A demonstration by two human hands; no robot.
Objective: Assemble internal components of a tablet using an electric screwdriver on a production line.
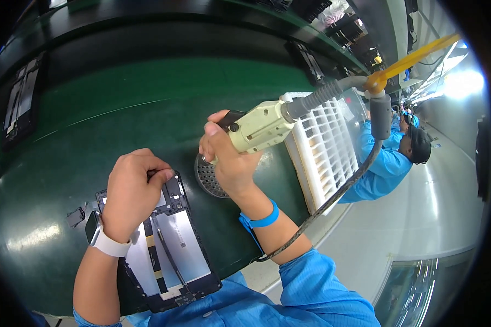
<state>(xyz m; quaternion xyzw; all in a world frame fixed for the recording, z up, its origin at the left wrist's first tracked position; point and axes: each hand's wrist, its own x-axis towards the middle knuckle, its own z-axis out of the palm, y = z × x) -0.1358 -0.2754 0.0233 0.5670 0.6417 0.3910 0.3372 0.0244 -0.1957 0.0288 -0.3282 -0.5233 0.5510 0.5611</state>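
- Seen from the head camera, an open tablet-like device lies at lower centre-left of the frame, tilted, its silvery inside and dark strips facing up.
- The left hand, left of centre, is bent over the device's upper end, thumb and forefinger close together; I cannot tell whether they pinch anything small. That wrist wears a watch on a white strap.
- The right hand, at centre, has its fingers wrapped round a pale green tool, which slants up toward the upper right. A blue band circles that wrist.
- From the tool, a grey ribbed sleeve runs up to a yellow strap in the upper right.
- Below the right hand, partly hidden, a round perforated grey dish sits on the green bench.
- Right of centre stands a white gridded tray; beyond it I see a co-worker in blue.
- A small dark part lies left of the device; another open device rests at upper left.
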